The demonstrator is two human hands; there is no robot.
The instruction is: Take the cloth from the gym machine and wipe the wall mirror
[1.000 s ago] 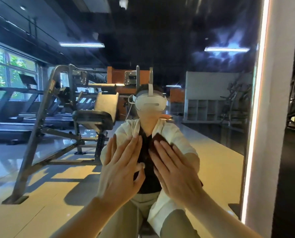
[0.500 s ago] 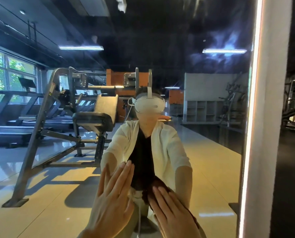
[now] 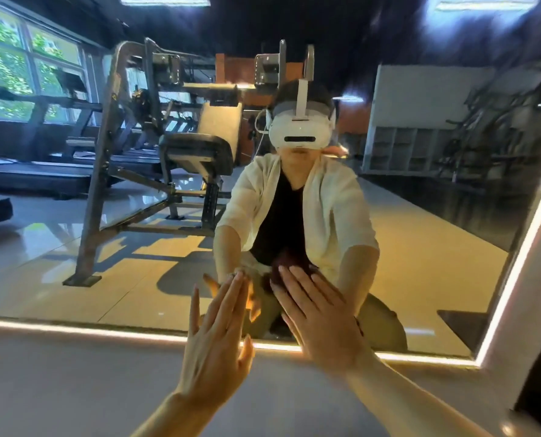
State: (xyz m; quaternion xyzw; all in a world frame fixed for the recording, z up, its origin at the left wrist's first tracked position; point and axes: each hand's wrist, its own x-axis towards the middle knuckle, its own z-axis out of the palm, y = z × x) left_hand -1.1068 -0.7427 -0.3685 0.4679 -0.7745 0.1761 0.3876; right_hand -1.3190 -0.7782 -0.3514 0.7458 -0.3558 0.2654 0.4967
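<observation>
Both hands (image 3: 263, 329) and cloth (image 3: 289, 263) now lower on mirror (image 3: 420, 247).

Reflected scene: grey steel-frame gym machine (image 3: 111, 171) left of centre, black padded seat (image 3: 200, 152) and tan back pad (image 3: 223, 121). Treadmills (image 3: 35, 175) at far left under windows (image 3: 17, 58) showing green foliage. Grey cubby shelving (image 3: 401, 149) at right. Ceiling light strips (image 3: 165, 0) along the top edge. Glossy floor (image 3: 121, 294), yellow sunlit patches. Lit LED strip (image 3: 83, 329) along the bottom frame edge.
</observation>
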